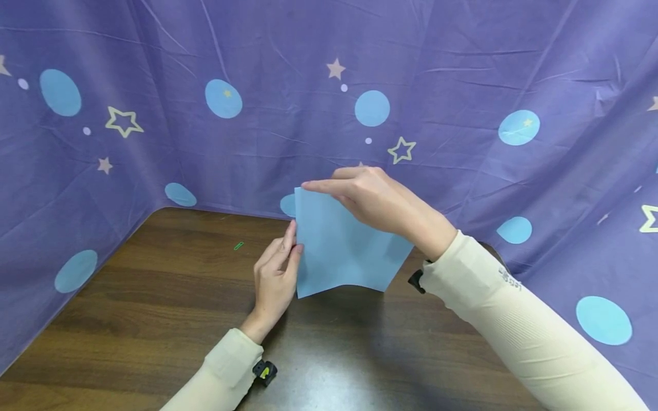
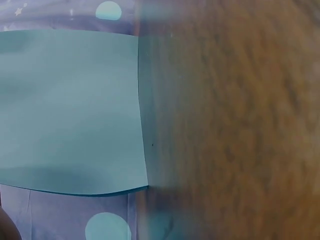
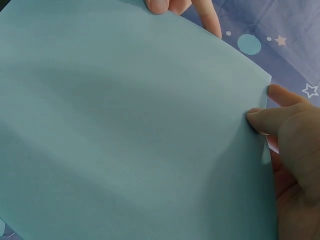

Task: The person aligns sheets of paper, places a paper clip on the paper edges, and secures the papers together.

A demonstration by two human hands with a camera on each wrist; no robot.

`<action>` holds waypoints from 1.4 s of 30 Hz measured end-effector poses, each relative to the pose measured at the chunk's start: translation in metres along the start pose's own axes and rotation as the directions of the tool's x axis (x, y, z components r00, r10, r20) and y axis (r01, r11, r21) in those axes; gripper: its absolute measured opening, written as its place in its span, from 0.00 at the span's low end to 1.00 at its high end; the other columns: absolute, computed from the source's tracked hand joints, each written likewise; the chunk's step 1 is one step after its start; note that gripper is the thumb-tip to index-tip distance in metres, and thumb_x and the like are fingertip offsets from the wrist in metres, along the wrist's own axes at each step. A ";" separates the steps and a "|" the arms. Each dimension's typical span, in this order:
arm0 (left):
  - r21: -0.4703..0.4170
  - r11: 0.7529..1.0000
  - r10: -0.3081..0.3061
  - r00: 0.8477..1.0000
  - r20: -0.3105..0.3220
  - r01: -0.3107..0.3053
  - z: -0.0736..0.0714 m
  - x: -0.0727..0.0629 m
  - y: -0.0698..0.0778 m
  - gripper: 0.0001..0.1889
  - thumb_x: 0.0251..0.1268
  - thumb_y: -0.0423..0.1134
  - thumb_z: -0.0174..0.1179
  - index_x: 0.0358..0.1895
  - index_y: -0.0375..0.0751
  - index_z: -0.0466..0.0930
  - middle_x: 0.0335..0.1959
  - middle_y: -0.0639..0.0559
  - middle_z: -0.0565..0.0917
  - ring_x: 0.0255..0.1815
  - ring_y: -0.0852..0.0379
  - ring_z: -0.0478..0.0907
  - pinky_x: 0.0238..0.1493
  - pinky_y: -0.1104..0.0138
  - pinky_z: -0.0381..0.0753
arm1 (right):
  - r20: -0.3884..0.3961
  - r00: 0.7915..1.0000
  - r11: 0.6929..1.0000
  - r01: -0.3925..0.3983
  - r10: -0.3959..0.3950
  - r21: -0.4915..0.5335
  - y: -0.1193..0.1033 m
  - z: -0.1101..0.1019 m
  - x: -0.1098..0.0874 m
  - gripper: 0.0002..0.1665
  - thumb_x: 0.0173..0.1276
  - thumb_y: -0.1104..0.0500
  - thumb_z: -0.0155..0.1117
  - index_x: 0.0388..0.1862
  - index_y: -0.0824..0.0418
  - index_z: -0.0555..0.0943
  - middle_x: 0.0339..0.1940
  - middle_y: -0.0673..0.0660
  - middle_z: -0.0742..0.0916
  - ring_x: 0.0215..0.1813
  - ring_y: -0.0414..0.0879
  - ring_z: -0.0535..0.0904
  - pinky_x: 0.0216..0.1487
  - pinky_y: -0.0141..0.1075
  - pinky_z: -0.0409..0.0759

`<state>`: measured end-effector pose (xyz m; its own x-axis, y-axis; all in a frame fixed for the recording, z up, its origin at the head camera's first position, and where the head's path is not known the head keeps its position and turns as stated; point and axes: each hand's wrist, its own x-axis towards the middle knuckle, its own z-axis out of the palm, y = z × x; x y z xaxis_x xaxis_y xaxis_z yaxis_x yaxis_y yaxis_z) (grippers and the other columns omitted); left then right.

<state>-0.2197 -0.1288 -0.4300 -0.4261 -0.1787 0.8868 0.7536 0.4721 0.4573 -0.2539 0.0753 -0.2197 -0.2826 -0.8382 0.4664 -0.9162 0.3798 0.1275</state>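
Note:
A sheet of light blue paper (image 1: pixel 349 245) stands up above the table, its lower edge bowed. My left hand (image 1: pixel 275 279) pinches the paper's left edge at mid-height, thumb in front and fingers behind. Up at the top left corner, my right hand (image 1: pixel 367 197) reaches across and grips the top edge. In the right wrist view the right thumb (image 3: pixel 257 120) presses on the near face by that corner. The left wrist view has the paper (image 2: pixel 70 110) bending towards the blurred tabletop, with a fingertip at the lower left.
A small green paper clip (image 1: pixel 239 246) lies on the dark wooden table (image 1: pixel 154 308), left of the hands. Behind the table hangs a purple cloth (image 1: pixel 288 125) with stars and blue dots, and it also covers both sides.

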 end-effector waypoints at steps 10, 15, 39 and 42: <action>0.025 0.999 -0.025 0.999 0.036 0.024 -0.002 0.000 -0.001 0.32 0.70 0.21 0.65 0.76 0.42 0.74 0.43 0.41 0.88 0.42 0.49 0.81 0.45 0.73 0.77 | 0.049 0.999 0.999 0.002 0.000 -0.044 -0.003 -0.001 0.003 0.40 0.72 0.79 0.49 0.73 0.47 0.82 0.31 0.51 0.84 0.28 0.45 0.68 0.29 0.37 0.67; 0.049 0.999 -0.009 0.999 0.045 0.007 -0.003 0.001 0.000 0.32 0.70 0.23 0.66 0.76 0.41 0.75 0.44 0.41 0.89 0.43 0.49 0.84 0.46 0.74 0.79 | 0.093 0.995 0.998 -0.030 0.035 -0.058 -0.005 -0.002 0.004 0.41 0.73 0.78 0.48 0.75 0.45 0.80 0.35 0.51 0.86 0.31 0.45 0.70 0.33 0.38 0.67; 0.042 0.999 -0.017 0.999 0.051 0.015 -0.003 0.001 0.002 0.33 0.69 0.22 0.67 0.76 0.43 0.74 0.40 0.43 0.88 0.40 0.50 0.83 0.45 0.73 0.78 | 0.112 0.994 0.999 -0.006 0.011 -0.045 -0.004 -0.003 0.006 0.38 0.75 0.76 0.48 0.75 0.48 0.80 0.30 0.51 0.82 0.29 0.45 0.66 0.31 0.37 0.64; 0.038 0.999 -0.003 0.998 0.055 0.001 -0.003 0.001 0.001 0.33 0.69 0.22 0.67 0.76 0.41 0.74 0.40 0.42 0.88 0.40 0.50 0.84 0.47 0.74 0.81 | 0.119 0.993 0.999 -0.012 0.018 -0.051 -0.005 -0.003 0.006 0.39 0.75 0.77 0.47 0.75 0.47 0.80 0.28 0.51 0.80 0.28 0.45 0.65 0.32 0.38 0.63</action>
<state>-0.2179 -0.1312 -0.4288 -0.4553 -0.1321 0.8805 0.7340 0.5041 0.4552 -0.2503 0.0698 -0.2152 -0.3307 -0.8717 0.3616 -0.8972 0.4092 0.1662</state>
